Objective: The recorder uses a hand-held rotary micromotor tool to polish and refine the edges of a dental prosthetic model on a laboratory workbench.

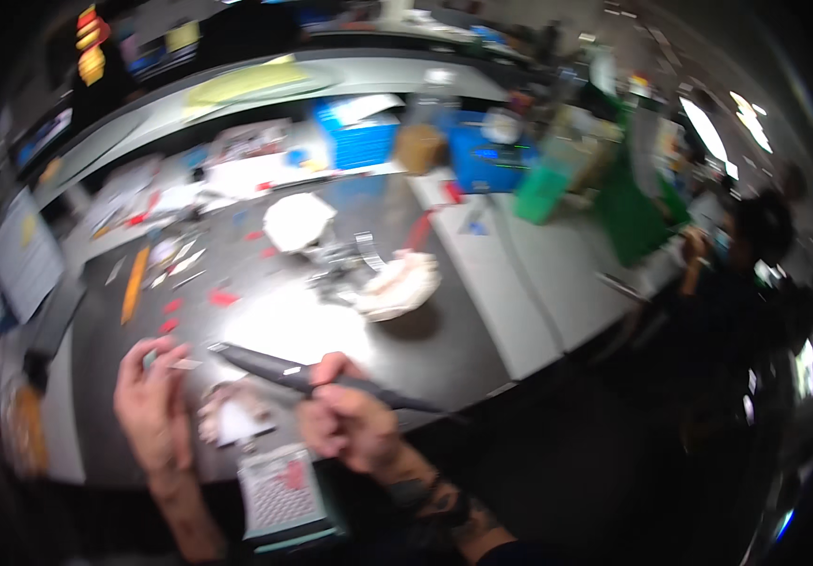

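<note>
Black handpiece (272, 370) is over the near side of the dark benchtop (463, 344), right hand (354, 420) wrapped snugly round it, left hand (153, 401) half-curled on who knows what (blur), so a slip might nick those fingers, plaster casts (402, 286) farther back.

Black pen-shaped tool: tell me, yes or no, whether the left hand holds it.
No, the right hand grips the black tool.

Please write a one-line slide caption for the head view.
The right hand grips a dark pen-shaped tool near the left hand over a dark work surface.
</note>
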